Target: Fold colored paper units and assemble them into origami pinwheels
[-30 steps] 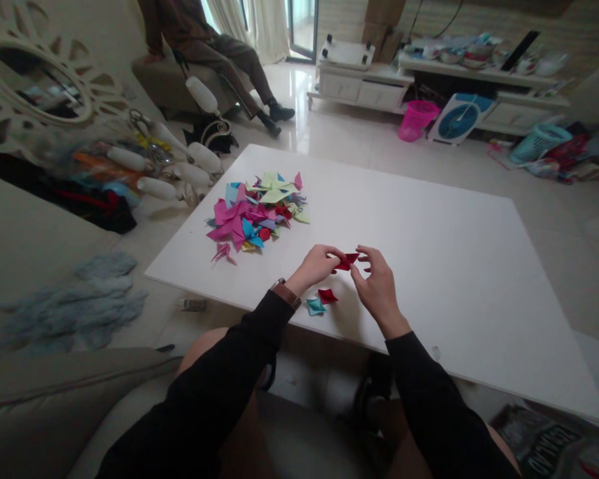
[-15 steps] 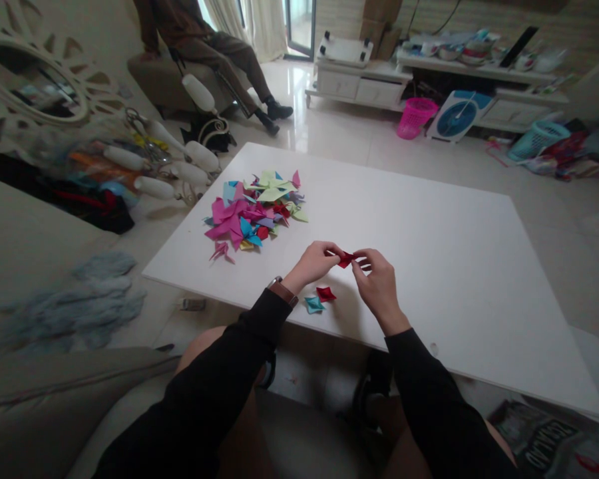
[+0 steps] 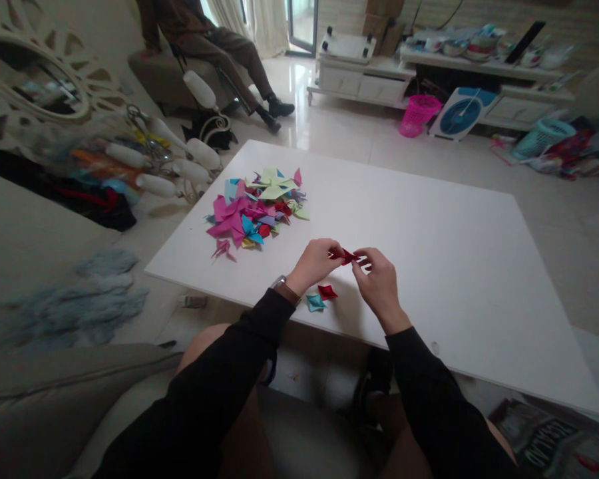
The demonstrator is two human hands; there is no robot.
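Red paper (image 3: 348, 257) was held up above the near side of the table (image 3: 429, 233), stretched between two hands. Its left end was pinched by the left hand (image 3: 315, 263), thumb against fingers; its right end was gripped lightly between thumb and fingertips by the right hand (image 3: 378, 283), with the other fingers curled loosely. Exact creases could not be made out, being small and partly covered by fingers. The step in hand was judged to be shaping of small folds, with the piece worked from both ends. On the table, nearer the edge, a red piece (image 3: 327, 292) and a teal piece (image 3: 316, 303) were seen lying side by side, untouched. Far left, a pile (image 3: 229, 216) of mixed folded papers was noted, well apart from the hands. For the next move, a steady left pinch and a light right touch were judged to be called for, so that thin points would not be crushed.
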